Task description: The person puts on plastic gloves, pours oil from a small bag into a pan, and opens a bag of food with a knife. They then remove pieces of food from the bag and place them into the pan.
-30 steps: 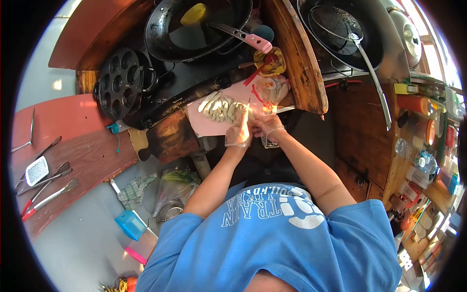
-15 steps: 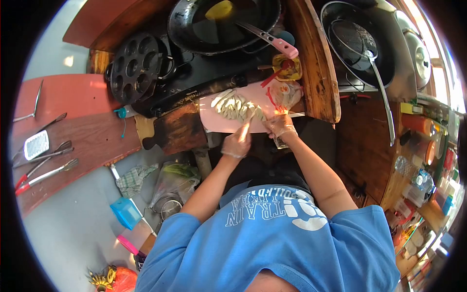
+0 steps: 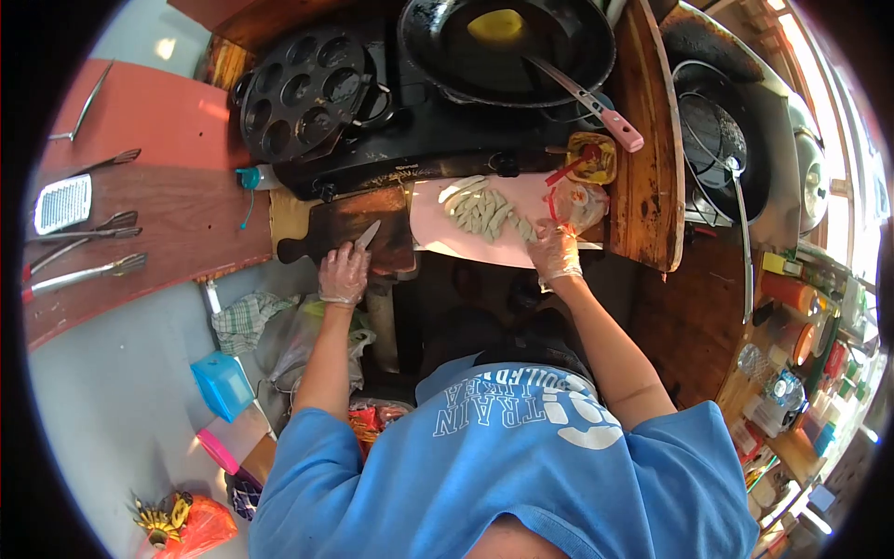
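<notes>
Holding one knife (image 3: 367, 235), left hand (image 3: 344, 275); right hand (image 3: 557, 253) on one pink board (image 3: 445, 246).

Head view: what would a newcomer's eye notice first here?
The pale sliced pieces on the pink board at the centre stand out, with the gloved right hand at their end. Left of them, the left hand holds a knife at a dark wooden board; a big black pan sits above.

Thin, clear plastic gloves wrap my left hand (image 3: 345, 275) and right hand (image 3: 557, 253). My knife (image 3: 368, 235) has a bright metal blade over the dark, worn wooden board (image 3: 340, 224). Centre-frame, the pink cutting board (image 3: 447, 244) looks smooth matt plastic.
</notes>
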A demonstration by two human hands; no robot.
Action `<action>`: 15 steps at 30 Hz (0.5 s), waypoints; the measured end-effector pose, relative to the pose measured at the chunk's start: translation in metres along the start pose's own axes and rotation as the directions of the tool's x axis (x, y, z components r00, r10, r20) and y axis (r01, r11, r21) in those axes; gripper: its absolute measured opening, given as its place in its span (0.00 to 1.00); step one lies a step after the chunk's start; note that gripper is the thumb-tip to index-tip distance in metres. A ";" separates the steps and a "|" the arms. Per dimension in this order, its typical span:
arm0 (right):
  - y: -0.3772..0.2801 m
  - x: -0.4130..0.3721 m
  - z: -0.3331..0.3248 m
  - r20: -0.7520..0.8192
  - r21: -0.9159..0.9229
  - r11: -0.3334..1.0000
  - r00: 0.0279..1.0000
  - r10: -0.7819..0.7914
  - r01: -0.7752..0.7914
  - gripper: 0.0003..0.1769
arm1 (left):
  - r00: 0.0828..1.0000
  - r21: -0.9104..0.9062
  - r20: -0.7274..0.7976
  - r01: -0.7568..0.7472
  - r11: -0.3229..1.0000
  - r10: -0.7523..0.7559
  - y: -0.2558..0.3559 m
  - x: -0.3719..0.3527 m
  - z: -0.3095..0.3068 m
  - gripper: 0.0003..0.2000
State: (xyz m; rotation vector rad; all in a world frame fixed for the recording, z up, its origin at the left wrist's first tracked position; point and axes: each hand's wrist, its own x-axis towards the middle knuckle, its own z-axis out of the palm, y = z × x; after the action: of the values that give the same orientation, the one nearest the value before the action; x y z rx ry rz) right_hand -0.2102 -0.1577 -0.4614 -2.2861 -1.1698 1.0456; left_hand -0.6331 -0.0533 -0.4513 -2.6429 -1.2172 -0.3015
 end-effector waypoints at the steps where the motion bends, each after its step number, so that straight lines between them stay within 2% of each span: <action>1: -0.001 0.000 0.001 0.006 -0.005 1.000 1.000 -0.008 0.008 0.29 | 1.000 0.003 0.000 0.011 1.000 -0.011 0.007 0.006 -0.011 0.15; 3: 0.000 0.001 0.003 -0.050 -0.027 0.999 0.998 -0.042 0.041 0.28 | 0.985 -0.040 -0.111 0.129 0.991 -0.133 0.027 0.022 -0.028 0.12; 4: 0.003 0.004 0.005 -0.050 -0.030 0.998 0.998 -0.048 0.047 0.28 | 0.984 -0.038 -0.114 0.134 0.990 -0.137 0.038 0.026 -0.027 0.12; 6: 0.010 0.005 0.007 -0.071 -0.124 0.981 0.985 -0.160 0.150 0.27 | 0.970 -0.244 -0.169 0.132 0.961 -0.176 0.063 0.033 -0.025 0.11; 8: 0.009 0.004 0.008 -0.071 -0.065 0.986 0.985 -0.155 0.151 0.27 | 0.987 -0.425 -0.154 -0.024 0.905 -0.047 0.097 0.051 -0.026 0.12; 10: 0.005 0.003 0.007 -0.072 -0.007 0.989 0.986 -0.151 0.151 0.26 | 0.991 -0.566 -0.126 -0.108 0.817 0.043 0.132 0.075 -0.020 0.10; 11: -0.001 0.001 0.003 -0.046 -0.015 0.991 0.990 -0.133 0.132 0.26 | 0.991 -0.569 -0.129 -0.108 0.815 0.042 0.141 0.083 -0.012 0.10; 13: 0.003 0.002 0.003 -0.023 -0.028 0.994 0.994 -0.110 0.109 0.26 | 0.988 -0.609 -0.065 -0.152 0.779 0.143 0.153 0.097 0.010 0.19; 15: 0.024 0.010 0.016 0.001 -0.267 0.928 0.963 -0.268 0.259 0.28 | 0.991 -0.576 -0.020 -0.120 0.809 0.133 0.159 0.099 0.040 0.21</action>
State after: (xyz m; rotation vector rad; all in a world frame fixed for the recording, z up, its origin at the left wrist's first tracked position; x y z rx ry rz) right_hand -0.2058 -0.1636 -0.4907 -2.2424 -1.6344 0.7829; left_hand -0.4451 -0.0718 -0.4796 -3.2260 -1.0714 -0.7242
